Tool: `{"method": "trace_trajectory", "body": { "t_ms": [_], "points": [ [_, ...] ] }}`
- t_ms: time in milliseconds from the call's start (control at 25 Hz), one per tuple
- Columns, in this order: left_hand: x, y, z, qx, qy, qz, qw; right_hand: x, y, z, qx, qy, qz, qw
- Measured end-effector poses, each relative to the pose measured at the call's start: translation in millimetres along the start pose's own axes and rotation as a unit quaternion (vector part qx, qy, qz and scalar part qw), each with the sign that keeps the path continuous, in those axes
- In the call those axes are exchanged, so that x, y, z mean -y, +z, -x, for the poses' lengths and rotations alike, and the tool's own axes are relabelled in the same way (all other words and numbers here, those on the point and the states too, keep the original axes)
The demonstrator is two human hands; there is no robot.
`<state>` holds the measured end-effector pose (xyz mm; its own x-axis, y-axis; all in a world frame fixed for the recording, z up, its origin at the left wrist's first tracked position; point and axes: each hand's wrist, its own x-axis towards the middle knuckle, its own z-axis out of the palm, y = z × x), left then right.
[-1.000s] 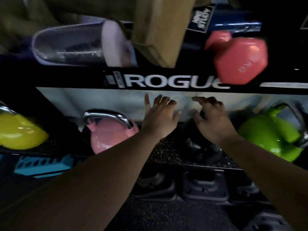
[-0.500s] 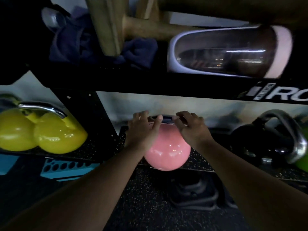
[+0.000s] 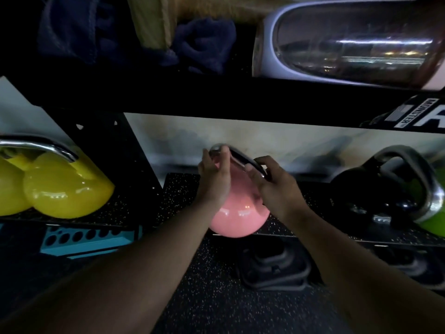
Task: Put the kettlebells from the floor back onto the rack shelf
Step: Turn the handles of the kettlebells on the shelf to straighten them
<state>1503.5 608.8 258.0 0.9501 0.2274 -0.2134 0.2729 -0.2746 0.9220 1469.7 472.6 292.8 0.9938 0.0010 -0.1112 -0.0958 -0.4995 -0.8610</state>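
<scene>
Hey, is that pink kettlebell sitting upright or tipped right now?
Tipped: the pink kettlebell has its handle slanting, gripped by the left hand and right hand.

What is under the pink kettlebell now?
The pink kettlebell sits at the front edge of the speckled rack shelf, its belly overhanging. Below are speckled floor and a dark weight. The contact spot is hidden by the bell itself.

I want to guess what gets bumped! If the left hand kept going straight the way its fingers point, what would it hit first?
The left hand points up and away, already touching the pink kettlebell at its steel handle. Past that, probably the pale wall behind the shelf, though depth is hard to judge.
</scene>
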Motion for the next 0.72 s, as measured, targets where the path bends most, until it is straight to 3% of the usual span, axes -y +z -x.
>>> {"method": "trace_trajectory", "body": {
  "t_ms": [120,320,400,520,640,720],
  "points": [
    [2,10,14,0.015,0.014,0.041,0.999,1,-7,-7,0.032,0.033,-0.117,0.992],
    [-13,-2,-43,0.100,-0.036,0.112,0.988,11,18,-16,0.057,0.030,-0.198,0.978],
    [-9,-5,-51,0.123,-0.060,0.151,0.979,13,31,-18,0.033,0.030,-0.203,0.978],
    [-6,-4,-55,0.128,-0.043,0.122,0.983,14,49,-17,-0.012,0.039,-0.220,0.975],
    [-6,-7,-58,0.104,-0.016,0.117,0.988,21,65,-17,-0.007,0.057,-0.307,0.950],
    [-5,-11,-61,0.130,-0.021,0.114,0.985,25,76,-17,-0.011,0.049,-0.346,0.937]
  ]
}}
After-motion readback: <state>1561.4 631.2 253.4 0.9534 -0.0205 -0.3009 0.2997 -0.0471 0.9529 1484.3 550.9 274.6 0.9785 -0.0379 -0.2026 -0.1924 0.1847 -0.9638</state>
